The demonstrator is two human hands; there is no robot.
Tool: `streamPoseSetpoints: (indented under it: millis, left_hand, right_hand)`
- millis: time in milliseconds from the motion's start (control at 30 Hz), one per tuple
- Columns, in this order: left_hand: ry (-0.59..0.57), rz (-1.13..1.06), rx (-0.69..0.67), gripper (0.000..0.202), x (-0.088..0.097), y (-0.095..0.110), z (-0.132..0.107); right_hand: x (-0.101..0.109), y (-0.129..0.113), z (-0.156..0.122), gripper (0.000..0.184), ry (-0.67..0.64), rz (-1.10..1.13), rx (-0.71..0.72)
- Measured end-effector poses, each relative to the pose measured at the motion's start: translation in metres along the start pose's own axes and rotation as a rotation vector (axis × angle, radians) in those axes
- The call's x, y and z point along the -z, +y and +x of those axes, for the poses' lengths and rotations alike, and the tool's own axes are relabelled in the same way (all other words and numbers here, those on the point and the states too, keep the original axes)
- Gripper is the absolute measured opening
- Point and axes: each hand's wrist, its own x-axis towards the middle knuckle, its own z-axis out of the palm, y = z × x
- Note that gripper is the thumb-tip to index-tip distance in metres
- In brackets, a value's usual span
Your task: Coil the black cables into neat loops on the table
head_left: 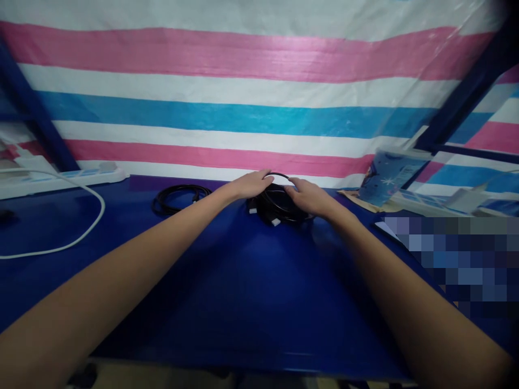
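Both my arms reach across a blue table (243, 292) to a coiled bundle of black cable (275, 208) with white plug ends, lying near the far edge. My left hand (251, 185) rests on the bundle's left top, fingers curled over a loop of the cable. My right hand (310, 197) covers the bundle's right side, its fingers bent and pressed on the coils. A second black cable coil (178, 197) lies alone on the table, left of my left hand.
A white power strip (65, 178) sits at the far left, and its white cord (89, 216) loops over the table. A blue printed pouch (385, 181) leans at the back right. A striped pink, white and blue tarp (259, 97) hangs behind the table.
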Motion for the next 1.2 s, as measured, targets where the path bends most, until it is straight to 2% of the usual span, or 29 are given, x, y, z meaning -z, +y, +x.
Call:
streamPoseSetpoints:
  millis: [167, 233, 300, 400, 467, 533, 633, 700, 800, 900, 967, 1067, 1133, 1200]
  left_hand:
    - [0.100, 0.063, -0.096, 0.057, 0.000, 0.000, -0.028]
    - [0.146, 0.085, -0.095, 0.054, 0.006, -0.004, -0.042]
    - [0.221, 0.142, -0.074, 0.050, 0.021, -0.014, -0.059]
    - [0.391, 0.349, 0.006, 0.044, 0.056, -0.040, -0.086]
    - [0.420, 0.331, 0.167, 0.044, 0.078, -0.063, -0.102]
    - [0.153, 0.323, 0.294, 0.049, 0.091, -0.083, -0.113]
    - [-0.165, 0.329, 0.353, 0.054, 0.093, -0.099, -0.121]
    - [-0.281, 0.299, 0.342, 0.055, 0.090, -0.099, -0.122]
    - [-0.381, 0.298, 0.310, 0.042, 0.087, -0.089, -0.124]
    - [-0.416, 0.344, 0.294, 0.027, 0.085, -0.076, -0.125]
    - [-0.371, 0.326, 0.234, 0.024, 0.082, -0.067, -0.126]
    - [-0.269, 0.225, 0.155, 0.029, 0.076, -0.055, -0.126]
    - [-0.192, 0.107, 0.134, 0.031, 0.075, -0.048, -0.126]
    - [-0.102, -0.001, 0.101, 0.032, 0.074, -0.042, -0.126]
  right_hand:
    - [0.005, -0.022, -0.009, 0.052, 0.041, -0.055, 0.024]
    - [0.006, -0.030, -0.013, 0.054, 0.049, -0.070, 0.053]
    - [0.006, -0.037, -0.016, 0.053, 0.055, -0.078, 0.093]
    - [0.004, -0.046, -0.019, 0.050, 0.100, -0.085, 0.162]
    - [0.000, -0.054, -0.022, 0.049, 0.153, -0.085, 0.208]
    - [-0.005, -0.063, -0.026, 0.046, 0.230, -0.076, 0.284]
    - [-0.013, -0.077, -0.033, 0.041, 0.323, -0.054, 0.453]
    - [-0.016, -0.083, -0.037, 0.038, 0.330, -0.038, 0.538]
    - [-0.018, -0.088, -0.041, 0.036, 0.316, -0.010, 0.597]
    - [-0.019, -0.088, -0.043, 0.029, 0.226, -0.010, 0.629]
    - [-0.020, -0.088, -0.044, 0.025, 0.121, -0.028, 0.655]
    - [-0.024, -0.091, -0.048, 0.026, -0.011, -0.007, 0.680]
    - [-0.026, -0.093, -0.052, 0.034, -0.028, 0.073, 0.685]
    - [-0.026, -0.097, -0.054, 0.046, 0.044, 0.169, 0.679]
